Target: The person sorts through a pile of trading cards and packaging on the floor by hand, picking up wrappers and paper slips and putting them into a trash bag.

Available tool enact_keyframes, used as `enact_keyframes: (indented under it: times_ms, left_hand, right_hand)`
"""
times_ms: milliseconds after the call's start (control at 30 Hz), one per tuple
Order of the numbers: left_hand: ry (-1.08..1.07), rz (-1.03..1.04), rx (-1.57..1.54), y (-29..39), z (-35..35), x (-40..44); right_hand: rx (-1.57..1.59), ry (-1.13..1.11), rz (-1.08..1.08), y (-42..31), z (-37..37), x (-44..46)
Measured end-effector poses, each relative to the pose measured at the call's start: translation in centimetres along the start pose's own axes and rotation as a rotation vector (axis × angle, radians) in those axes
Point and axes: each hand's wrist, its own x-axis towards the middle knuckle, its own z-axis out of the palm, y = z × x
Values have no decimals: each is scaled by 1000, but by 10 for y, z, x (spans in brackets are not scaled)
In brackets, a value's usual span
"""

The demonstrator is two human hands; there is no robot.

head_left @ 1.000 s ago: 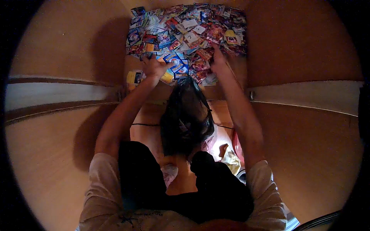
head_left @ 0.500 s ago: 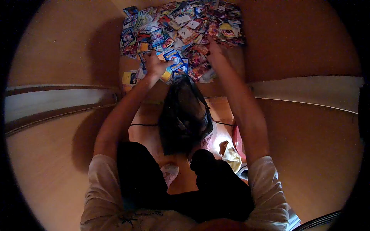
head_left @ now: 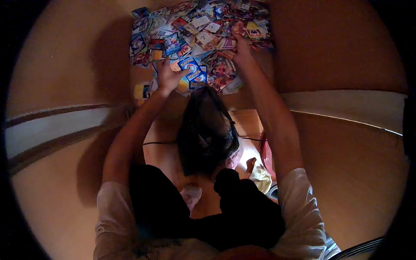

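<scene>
In the head view, a big heap of cards [head_left: 203,40] lies on the far part of a brown table [head_left: 139,75]. The left hand [head_left: 169,77] is at the near left side of the heap. Its thumb is stretched away from its fingers and points right, to a blue card [head_left: 190,68]. The thumb looks to be on the edge of that card, but I can't tell if the hand grips anything.

The blue card is just right of the left hand, with its long side slanting from far left to near right. A second blue card [head_left: 200,79] is partly under it, on the near right side. The left hand is nearer to both blue cards than the right hand [head_left: 239,47] is.

The right hand is farther out, at the right part of the heap, just left of and nearer than a yellow card [head_left: 254,31]. Its fingers are too dark and blurry, so I can't tell if it is open or holding a card.

A black bag [head_left: 204,134] is between the two arms. Its narrow top comes right by the near blue card. It looks a bit see-through, but I can't tell what is inside. A pale yellow cloth [head_left: 260,178] is on the floor [head_left: 206,204], right of the bag.
</scene>
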Motion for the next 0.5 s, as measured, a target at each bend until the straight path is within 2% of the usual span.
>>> enact_keyframes:
  times_ms: [33,133,200,233,333,433,500]
  left_hand:
    - [-66,-34,-6,-1,2,7]
    - [-64,-23,-38,8,9,16]
    - [-159,-145,-444,20,7,26]
    - [-162,-143,-445,32,2,29]
    - [-91,-4,-27,55,-14,30]
    - [-55,100,-95,19,-21,23]
    - [-69,62,-127,-17,-27,24]
  right_hand:
    - [-18,90,-29,-6,2,10]
    - [-18,96,2,-22,1,8]
    - [11,107,-32,-22,3,10]
    - [40,117,-65,-21,3,11]
    - [22,162,-60,-22,3,11]
    - [5,108,-171,-5,7,6]
    - [12,124,-170,2,29,-14]
